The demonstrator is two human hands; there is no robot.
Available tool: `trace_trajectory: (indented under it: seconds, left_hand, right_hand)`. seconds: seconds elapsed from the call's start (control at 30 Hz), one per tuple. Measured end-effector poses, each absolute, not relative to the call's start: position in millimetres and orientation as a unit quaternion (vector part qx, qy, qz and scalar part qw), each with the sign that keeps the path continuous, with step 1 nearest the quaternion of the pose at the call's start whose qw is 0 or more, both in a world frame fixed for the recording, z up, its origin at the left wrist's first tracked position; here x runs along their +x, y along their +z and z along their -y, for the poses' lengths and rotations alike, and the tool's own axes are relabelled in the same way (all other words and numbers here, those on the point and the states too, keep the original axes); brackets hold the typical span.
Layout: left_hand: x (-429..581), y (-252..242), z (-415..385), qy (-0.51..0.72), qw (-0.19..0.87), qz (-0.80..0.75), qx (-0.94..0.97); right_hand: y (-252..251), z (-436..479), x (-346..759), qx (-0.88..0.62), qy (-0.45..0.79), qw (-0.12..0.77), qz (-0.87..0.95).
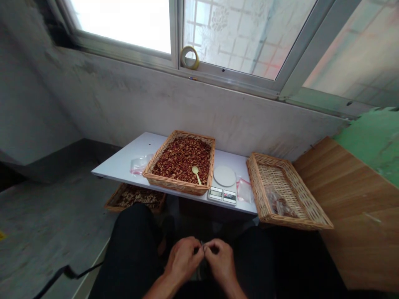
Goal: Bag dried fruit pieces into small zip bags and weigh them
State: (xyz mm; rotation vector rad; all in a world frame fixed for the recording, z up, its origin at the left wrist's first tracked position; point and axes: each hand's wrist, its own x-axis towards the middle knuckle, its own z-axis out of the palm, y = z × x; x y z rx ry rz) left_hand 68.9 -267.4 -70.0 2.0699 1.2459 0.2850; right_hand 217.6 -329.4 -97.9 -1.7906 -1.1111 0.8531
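Daylight glares through the frosted window (124,25), leaving the hands (183,259) dimmer and the wide-angle edges bowed.

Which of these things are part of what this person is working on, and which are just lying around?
Seems part of the work: left hand and right hand pinching something small; wicker basket of dried reddish pieces; yellow spoon; digital scale; clear plastic bag.

Seems just lying about: roll of tape on the window frame.

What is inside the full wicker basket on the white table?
The wicker basket holds a heap of reddish-brown dried pieces with a pale yellow spoon lying on top. The pieces cover the basket's floor, so it cannot be seen.
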Motion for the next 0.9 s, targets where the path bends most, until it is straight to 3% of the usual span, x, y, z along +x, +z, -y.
trace_trajectory:
  seconds: [0.33, 0.67, 0.9]
  left_hand:
    - [70.5, -72.1, 239.4, 0.187, 0.366, -0.542, 0.733]
    - [66.2, -73.1, 243.0, 0.229, 0.304, -0.496, 0.78]
    - [66.7, -71.4, 251.3, 0.239, 0.323, -0.487, 0.775]
  right_hand:
    - [-78.4, 321.7, 212.0, -0.725, 0.217, 0.427, 0.495]
    - [-100.3, 305.5, 211.5, -0.699, 0.384, 0.481, 0.364]
    - [-102.3, 300.1, 205.5, -0.707, 0.402, 0.473, 0.338]
